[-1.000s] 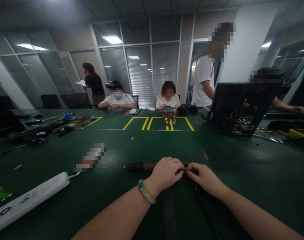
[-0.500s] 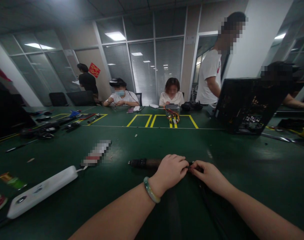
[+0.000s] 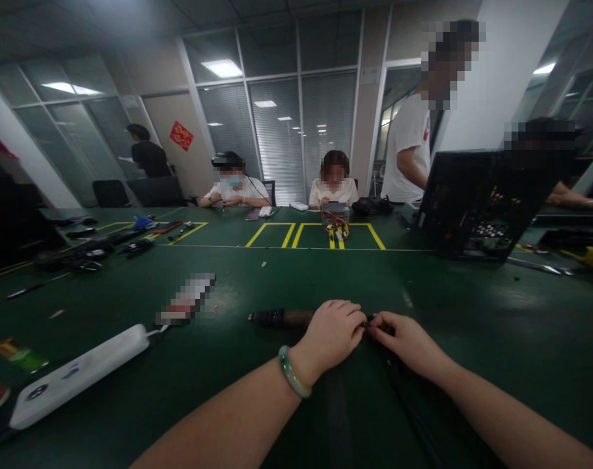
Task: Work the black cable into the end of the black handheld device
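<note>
On the green table (image 3: 472,339), a dark cylindrical tool (image 3: 281,318) lies lengthwise in front of me. My left hand (image 3: 331,333), with a green bangle on its wrist, is curled over the tool's right end. My right hand (image 3: 407,343) meets it fingertip to fingertip, pinching a small dark part at that end. A black cable (image 3: 408,410) runs from the hands toward me. What sits between the fingertips is too small and dark to name.
A white power strip (image 3: 76,376) lies at the left, with a blurred item (image 3: 186,299) beyond it. An open black computer case (image 3: 476,205) stands at the right. A power supply with coloured wires (image 3: 335,221) sits in yellow floor-tape boxes. Several people sit or stand at the far side.
My hands stay together at the tool's end. The view has shifted slightly; a person at the far left has walked further left.
</note>
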The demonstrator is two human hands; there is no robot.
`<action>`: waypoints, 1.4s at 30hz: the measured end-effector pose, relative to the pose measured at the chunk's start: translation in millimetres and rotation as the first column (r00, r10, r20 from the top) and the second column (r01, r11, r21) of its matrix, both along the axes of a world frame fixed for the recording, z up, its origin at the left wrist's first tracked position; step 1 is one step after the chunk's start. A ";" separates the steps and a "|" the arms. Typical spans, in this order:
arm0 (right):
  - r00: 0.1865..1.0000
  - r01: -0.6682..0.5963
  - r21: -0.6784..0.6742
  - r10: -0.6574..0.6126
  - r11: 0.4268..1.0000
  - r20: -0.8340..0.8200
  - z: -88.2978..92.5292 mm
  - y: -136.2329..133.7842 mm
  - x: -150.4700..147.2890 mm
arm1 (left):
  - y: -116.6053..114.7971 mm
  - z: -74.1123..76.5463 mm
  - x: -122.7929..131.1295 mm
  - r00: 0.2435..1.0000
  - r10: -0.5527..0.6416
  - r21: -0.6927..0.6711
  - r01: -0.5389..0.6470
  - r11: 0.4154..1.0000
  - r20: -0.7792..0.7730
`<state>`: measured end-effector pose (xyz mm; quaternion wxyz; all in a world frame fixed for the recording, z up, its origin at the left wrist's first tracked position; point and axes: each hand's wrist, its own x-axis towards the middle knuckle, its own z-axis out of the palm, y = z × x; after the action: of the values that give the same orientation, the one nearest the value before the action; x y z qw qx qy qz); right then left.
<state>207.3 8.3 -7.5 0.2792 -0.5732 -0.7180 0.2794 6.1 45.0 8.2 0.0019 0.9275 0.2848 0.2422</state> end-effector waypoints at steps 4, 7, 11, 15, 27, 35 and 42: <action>1.000 -0.003 -0.008 0.003 1.000 -0.008 0.7 -0.1 0.3 | -0.7 1.2 -0.1 1.000 0.003 -0.011 -0.004 1.000 -0.019; 1.000 0.007 -0.022 -0.007 1.000 0.001 2.7 -0.9 -1.1 | -1.0 3.0 -0.1 0.999 -0.014 -0.002 0.014 1.000 -0.046; 1.000 0.014 -0.029 -0.014 0.999 0.005 6.1 -2.1 -3.4 | -1.2 4.0 -0.7 0.999 -0.036 0.022 0.037 0.999 -0.032; 1.000 0.015 -0.034 -0.015 0.999 0.008 8.3 -3.0 -4.6 | -1.7 2.8 -0.9 0.999 -0.008 0.024 0.009 1.000 -0.034; 1.000 -0.001 -0.017 0.001 1.000 -0.008 7.6 -2.6 -2.9 | -1.7 4.9 0.1 0.999 -0.010 -0.034 0.008 0.999 -0.051; 1.000 0.015 -0.040 -0.015 0.999 -0.007 10.2 -4.5 -4.9 | -1.4 3.2 -1.0 0.999 -0.008 -0.044 0.006 0.999 -0.045; 1.000 0.008 -0.046 -0.008 0.999 -0.003 7.6 -3.6 -2.7 | -1.7 4.9 -0.3 0.997 0.004 -0.048 -0.008 0.999 -0.082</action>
<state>204.6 4.8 0.1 0.2683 -0.5817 -0.7087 0.2956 5.8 43.3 13.1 0.0118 0.9355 0.2930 0.1969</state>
